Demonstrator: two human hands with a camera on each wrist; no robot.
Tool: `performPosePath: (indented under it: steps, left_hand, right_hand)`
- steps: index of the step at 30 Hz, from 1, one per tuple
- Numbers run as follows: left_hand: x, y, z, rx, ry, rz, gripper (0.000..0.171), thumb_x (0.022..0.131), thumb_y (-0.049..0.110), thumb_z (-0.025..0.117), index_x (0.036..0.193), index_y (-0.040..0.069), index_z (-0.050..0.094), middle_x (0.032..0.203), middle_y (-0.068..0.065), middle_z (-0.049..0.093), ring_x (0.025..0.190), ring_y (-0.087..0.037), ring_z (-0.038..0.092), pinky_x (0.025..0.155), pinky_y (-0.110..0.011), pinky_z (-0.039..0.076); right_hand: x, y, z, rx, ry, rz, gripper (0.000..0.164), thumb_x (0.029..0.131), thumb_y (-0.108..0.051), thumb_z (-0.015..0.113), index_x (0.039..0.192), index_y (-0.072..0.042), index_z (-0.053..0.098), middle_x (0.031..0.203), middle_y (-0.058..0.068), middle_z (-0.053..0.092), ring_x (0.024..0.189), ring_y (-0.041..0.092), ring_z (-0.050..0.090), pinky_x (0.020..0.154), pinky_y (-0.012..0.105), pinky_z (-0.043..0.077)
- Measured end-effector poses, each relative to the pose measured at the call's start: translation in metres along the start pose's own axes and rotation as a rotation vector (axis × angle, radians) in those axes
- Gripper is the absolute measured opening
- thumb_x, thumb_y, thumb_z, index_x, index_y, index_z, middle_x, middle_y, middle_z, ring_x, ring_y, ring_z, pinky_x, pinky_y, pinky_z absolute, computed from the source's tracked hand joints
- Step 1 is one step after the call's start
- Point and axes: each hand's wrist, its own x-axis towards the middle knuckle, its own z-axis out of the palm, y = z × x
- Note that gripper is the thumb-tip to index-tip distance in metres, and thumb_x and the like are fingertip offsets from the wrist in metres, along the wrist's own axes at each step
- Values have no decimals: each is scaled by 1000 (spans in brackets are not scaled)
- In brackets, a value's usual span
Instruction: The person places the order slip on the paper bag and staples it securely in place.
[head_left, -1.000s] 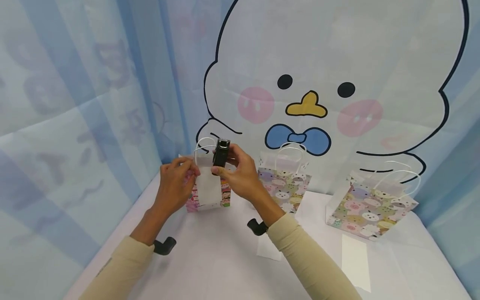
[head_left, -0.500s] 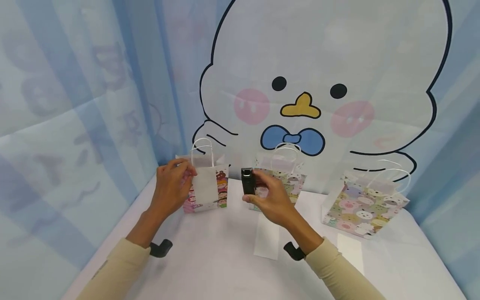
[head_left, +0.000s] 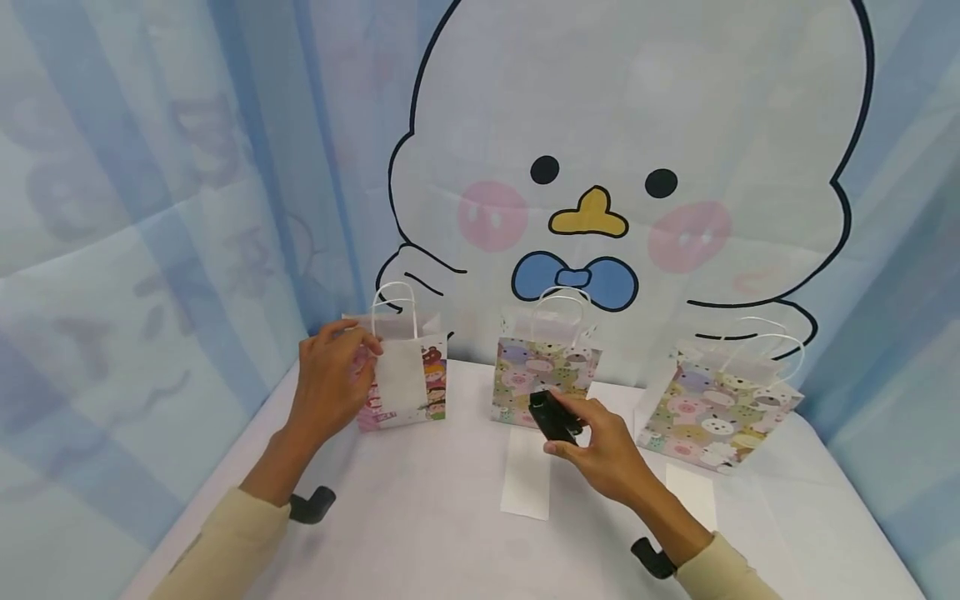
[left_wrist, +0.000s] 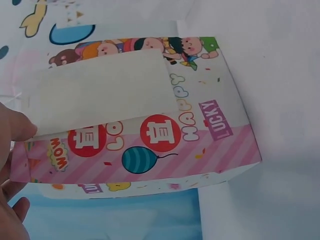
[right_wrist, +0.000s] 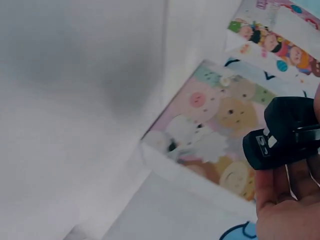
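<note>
My left hand [head_left: 330, 379] pinches the upper left edge of the left paper gift bag [head_left: 437, 379], its thumb over a blank white paper strip [head_left: 401, 375]. The strip lies flat against the bag's printed front in the left wrist view, near "HAPPY" and "LUCKY" lettering; the fingertips behind the bag are hidden. My right hand [head_left: 600, 446] grips a small black stapler [head_left: 553, 417] in front of the middle animal-print gift bag [head_left: 517, 367]. Thumb and fingers lie on opposite sides of the stapler [right_wrist: 285, 137] in the right wrist view.
Another animal-print gift bag [head_left: 720, 408] stands at the right with its white handles up. One white paper strip [head_left: 525, 483] lies before the middle bag, and a second strip [head_left: 692, 492] before the right one. A cartoon-printed curtain [head_left: 600, 100] hangs behind the white table [head_left: 420, 517].
My right hand has carried the stapler away from the left bag, rightward and down, to the front of the middle bag, tilting it. The left hand keeps its hold on the left bag.
</note>
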Motion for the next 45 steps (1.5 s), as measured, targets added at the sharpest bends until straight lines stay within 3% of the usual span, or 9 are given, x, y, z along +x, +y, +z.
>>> performPosePath:
  steps: [10,16,21,27,35,45]
  left_hand:
    - [-3,17,-22,35,114,44,20,86,2,81,103,5,70,131,-17,73,141,-40,51,106,-64,32]
    - [8,40,-21,-25,183,151,21,85,1,82,103,5,72,128,-14,75,139,-38,53,104,-62,31]
    - [20,66,-4,-35,117,220,24,86,4,84,106,8,72,126,-10,76,139,-34,53,107,-60,32]
    - [33,90,27,-55,17,244,23,88,8,84,106,14,71,126,-4,77,140,-28,54,109,-56,36]
    - [47,103,69,-74,-81,243,24,90,11,84,108,18,70,121,0,77,138,-24,55,110,-50,39]
    - [56,119,101,-108,-191,228,16,95,11,79,106,20,72,122,2,79,138,-23,56,109,-48,41]
  right_hand:
    - [-28,39,-15,-160,15,62,77,85,-21,89,155,-19,57,126,9,71,110,24,64,91,47,55]
    - [-42,55,-24,-223,7,105,75,86,-24,89,153,-15,58,131,15,70,114,30,66,90,48,55]
    - [-50,64,-27,-260,-21,127,74,84,-27,90,150,-11,61,134,18,70,116,33,66,89,49,54]
    - [-54,72,-30,-277,-58,147,74,83,-31,91,147,-9,63,134,17,71,117,33,66,92,51,54]
    - [-57,79,-30,-305,-77,148,72,80,-34,92,143,-8,66,129,14,71,115,32,65,94,55,53]
    - [-60,85,-25,-330,-101,199,71,77,-37,94,136,-6,70,118,8,71,111,27,64,93,52,53]
